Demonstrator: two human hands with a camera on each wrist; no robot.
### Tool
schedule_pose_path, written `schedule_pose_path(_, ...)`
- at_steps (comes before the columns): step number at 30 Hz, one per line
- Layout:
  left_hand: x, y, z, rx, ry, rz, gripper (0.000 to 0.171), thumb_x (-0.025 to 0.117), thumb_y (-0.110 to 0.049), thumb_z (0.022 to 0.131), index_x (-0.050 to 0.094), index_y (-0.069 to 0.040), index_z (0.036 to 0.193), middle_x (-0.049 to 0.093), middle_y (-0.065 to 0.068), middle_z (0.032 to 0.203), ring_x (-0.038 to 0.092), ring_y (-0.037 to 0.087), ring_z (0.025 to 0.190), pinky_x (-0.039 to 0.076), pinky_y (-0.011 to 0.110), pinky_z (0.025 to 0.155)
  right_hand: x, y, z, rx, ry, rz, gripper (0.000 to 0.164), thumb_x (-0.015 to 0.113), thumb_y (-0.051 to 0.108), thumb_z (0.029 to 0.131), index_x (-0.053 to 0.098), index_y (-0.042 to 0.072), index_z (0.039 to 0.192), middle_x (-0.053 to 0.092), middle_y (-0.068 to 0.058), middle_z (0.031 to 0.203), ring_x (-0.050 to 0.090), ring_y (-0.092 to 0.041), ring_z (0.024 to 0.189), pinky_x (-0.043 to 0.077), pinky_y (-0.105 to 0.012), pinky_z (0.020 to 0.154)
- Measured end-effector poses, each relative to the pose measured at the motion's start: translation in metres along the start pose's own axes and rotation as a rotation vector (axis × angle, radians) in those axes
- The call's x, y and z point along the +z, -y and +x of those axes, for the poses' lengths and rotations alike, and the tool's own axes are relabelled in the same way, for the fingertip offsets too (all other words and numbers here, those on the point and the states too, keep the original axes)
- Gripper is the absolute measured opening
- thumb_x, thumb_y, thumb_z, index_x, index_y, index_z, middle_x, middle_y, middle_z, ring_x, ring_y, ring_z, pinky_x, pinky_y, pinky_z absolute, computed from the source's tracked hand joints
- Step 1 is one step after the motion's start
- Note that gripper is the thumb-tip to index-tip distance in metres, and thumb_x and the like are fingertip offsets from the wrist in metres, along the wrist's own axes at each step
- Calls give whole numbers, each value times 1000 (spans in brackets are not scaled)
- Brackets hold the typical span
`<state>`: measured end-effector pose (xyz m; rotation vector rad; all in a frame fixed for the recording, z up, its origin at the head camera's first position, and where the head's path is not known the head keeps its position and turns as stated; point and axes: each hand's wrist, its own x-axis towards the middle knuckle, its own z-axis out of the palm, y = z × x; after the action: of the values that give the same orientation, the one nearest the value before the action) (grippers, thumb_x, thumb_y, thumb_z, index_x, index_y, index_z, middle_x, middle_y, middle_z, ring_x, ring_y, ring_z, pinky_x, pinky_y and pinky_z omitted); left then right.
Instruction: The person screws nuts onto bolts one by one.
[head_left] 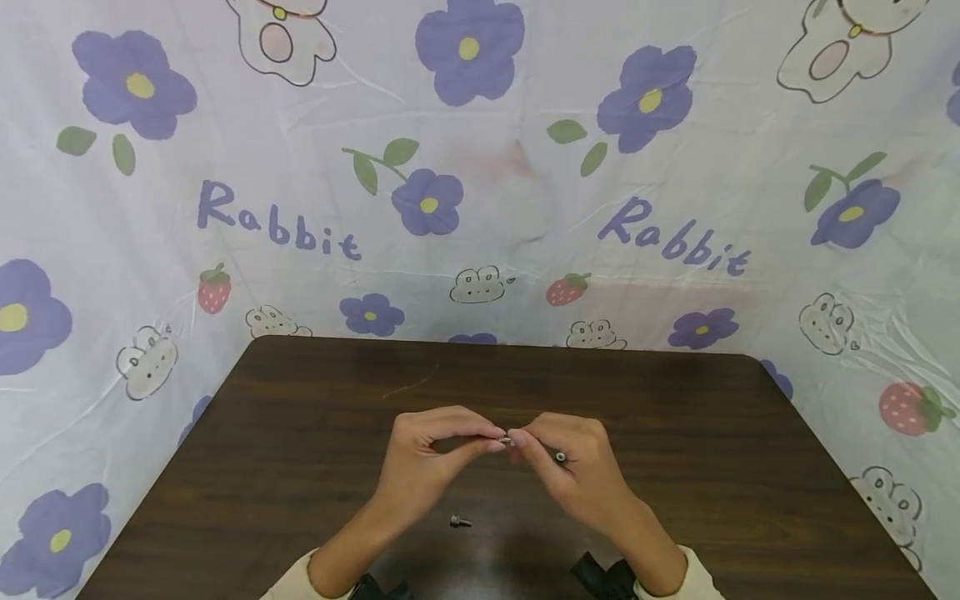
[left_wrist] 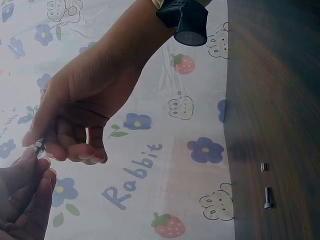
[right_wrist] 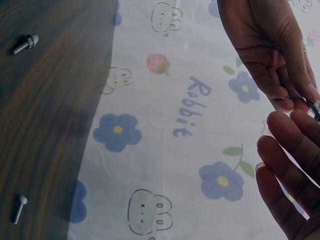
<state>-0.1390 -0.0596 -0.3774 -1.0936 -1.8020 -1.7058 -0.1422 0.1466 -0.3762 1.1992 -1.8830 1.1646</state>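
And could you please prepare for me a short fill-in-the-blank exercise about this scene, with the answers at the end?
1. The left hand and the right hand hold between them a small piece made of ____.
2. In the right wrist view, the number of screws lying on the table is ____.
3. The colour of the table is dark ____.
4. The purple word printed on the cloth is "____".

Answers: metal; two; brown; Rabbit.

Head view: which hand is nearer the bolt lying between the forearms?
Left. The left hand is up and left of the bolt in frame, across the smaller gap; the right hand is up and right, farther off. Neither touches it.
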Motion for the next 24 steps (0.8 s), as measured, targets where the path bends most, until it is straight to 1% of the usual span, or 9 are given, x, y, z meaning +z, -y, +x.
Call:
schedule_pose_path(2,0,0,0,-1,-3,6,14,80,2,83,80,-4,96,77,6,89,74,18,83,61,33,77,-1,1,0,12,3,0,20,63,1,98,73,12,86,70,1,74,65,-9,64,54,-18,61)
schedule_pose_path(5,-1,0,1,-5,-14,26,14,81,1,83,80,-4,96,77,5,90,73,18,83,61,32,77,-1,2,1,16,-8,-6,13,62,11,102,73,8,96,73,-1,82,69,-11,69,56,-21,65)
schedule_pose_path(7,-2,0,1,-10,-20,34,14,81,1,83,80,-5,96,77,5,90,73,18,83,61,32,77,-1,3,2,1,-23,-10,16,64,18,102,73,5,103,75,-4,87,71,-12,74,58,-24,68)
schedule_pose_path(9,-2,0,0,-20,-27,38,14,80,1,83,80,-6,96,77,5,90,73,18,83,61,31,77,-1,2,2,-21,-38,-17,20,67,22,101,72,3,107,76,-7,92,72,-14,76,59,-26,69)
schedule_pose_path(14,-4,0,2,-24,-33,38,13,80,0,84,80,-6,96,77,4,91,73,18,83,61,31,76,-1,0,3,-57,-45,-29,20,70,20,99,72,2,106,76,-8,92,73,-16,76,60,-26,69)
schedule_pose_path(22,-5,0,0,-24,-19,21,14,80,1,84,80,-5,97,77,4,91,73,18,83,61,32,76,-1,1,2,-60,-31,-39,19,68,20,99,75,3,101,76,-8,90,74,-18,78,60,-25,72)
schedule_pose_path(24,-4,0,0,-25,-16,22,15,79,1,84,80,-5,97,76,4,91,73,18,83,61,32,76,-1,1,2,-54,-28,-35,18,68,20,100,75,3,100,76,-8,90,74,-19,78,60,-27,71)
